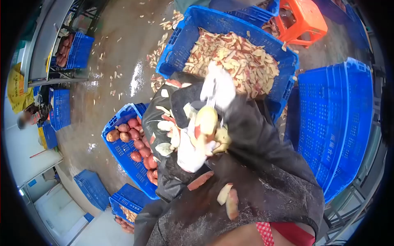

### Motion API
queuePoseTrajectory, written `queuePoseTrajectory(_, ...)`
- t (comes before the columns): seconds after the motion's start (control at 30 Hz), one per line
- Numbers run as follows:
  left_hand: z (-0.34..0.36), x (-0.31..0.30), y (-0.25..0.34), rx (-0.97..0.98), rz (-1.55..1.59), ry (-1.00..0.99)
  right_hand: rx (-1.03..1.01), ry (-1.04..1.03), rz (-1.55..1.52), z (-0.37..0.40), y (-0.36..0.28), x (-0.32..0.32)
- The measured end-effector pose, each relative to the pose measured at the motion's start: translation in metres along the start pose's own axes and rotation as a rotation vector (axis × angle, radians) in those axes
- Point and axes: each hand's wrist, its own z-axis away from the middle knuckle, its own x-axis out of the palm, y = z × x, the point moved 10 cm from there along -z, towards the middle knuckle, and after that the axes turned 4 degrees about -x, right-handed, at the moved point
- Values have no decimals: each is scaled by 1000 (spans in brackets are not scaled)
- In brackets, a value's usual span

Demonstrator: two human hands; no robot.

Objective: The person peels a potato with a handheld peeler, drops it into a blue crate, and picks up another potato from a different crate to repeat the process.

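In the head view my left hand (191,149), in a white glove, is wrapped round a mostly peeled potato (207,119) that has a patch of red skin left on it. Another pale potato piece (221,139) shows beside it, under the fingers. My right hand (219,88), gloved in white and blurred, is closed on a slim peeler (211,101) right at the potato's upper end. Loose peelings (164,148) lie on the dark apron (262,192) and around my left hand. Beyond my right hand is a blue crate (168,61) heaped with peelings.
A blue crate (117,148) of red potatoes stands at my left. Stacked blue crates (324,123) rise close on the right, and an orange stool (310,22) is at the back. Peelings litter the wet floor (119,49). A person (35,112) is far left.
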Motion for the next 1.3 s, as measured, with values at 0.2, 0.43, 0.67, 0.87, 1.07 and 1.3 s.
queuePoseTrajectory(0.2, 5, 0, -56, -211, 532, -22, 152, -5, -348, 16, 7, 18)
queuePoseTrajectory(0.43, 32, 42, -110, -339, 434, 35, 258, -61, -708, 7, 16, 8)
queuePoseTrajectory(0.67, 23, 47, -110, -443, 1237, 155, 88, -399, -350, 26, 6, 49)
queuePoseTrajectory(0.87, 12, 38, -69, -521, 1668, 25, -81, -174, -281, 17, -14, 14)
queuePoseTrajectory(1.07, -11, -17, -46, -122, 719, 51, -77, -31, -263, -39, -15, -58)
queuePoseTrajectory(1.3, -14, -9, -9, 10, 141, 343, -31, 52, -258, -31, -11, -84)
